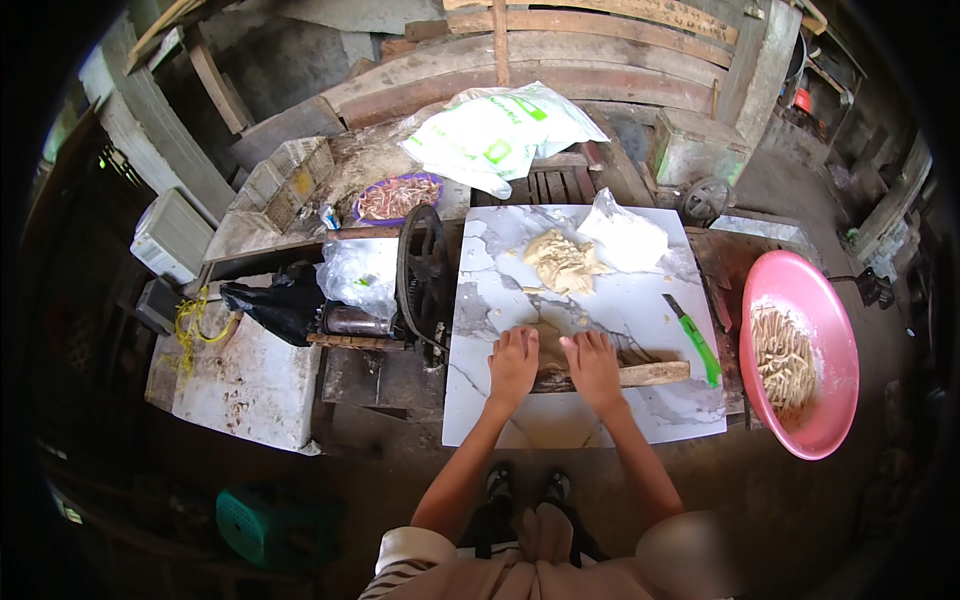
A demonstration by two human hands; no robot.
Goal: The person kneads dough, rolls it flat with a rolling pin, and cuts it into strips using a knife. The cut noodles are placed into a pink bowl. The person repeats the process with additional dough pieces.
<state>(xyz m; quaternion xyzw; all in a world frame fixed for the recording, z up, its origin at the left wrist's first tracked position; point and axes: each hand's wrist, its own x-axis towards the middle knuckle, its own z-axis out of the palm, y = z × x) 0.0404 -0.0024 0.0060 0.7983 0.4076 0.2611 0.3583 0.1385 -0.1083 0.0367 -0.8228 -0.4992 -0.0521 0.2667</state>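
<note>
On a white marble-patterned board, my left hand and my right hand press down side by side on a flattened brownish piece of dough. Both hands are open, fingers forward and thumbs turned inward; part of the dough is hidden under them. A wooden stick lies crosswise, one end sticking out to the right of my right hand. Farther back sits a pale lump of dough with torn pieces, touching a white plastic bag. A green-handled knife rests on the board's right side.
A pink basin of cut dough strips stands at the right. Left of the board is a machine with a dark wheel and a clear plastic bag. Behind are a purple-rimmed basket, a crate and a large white sack.
</note>
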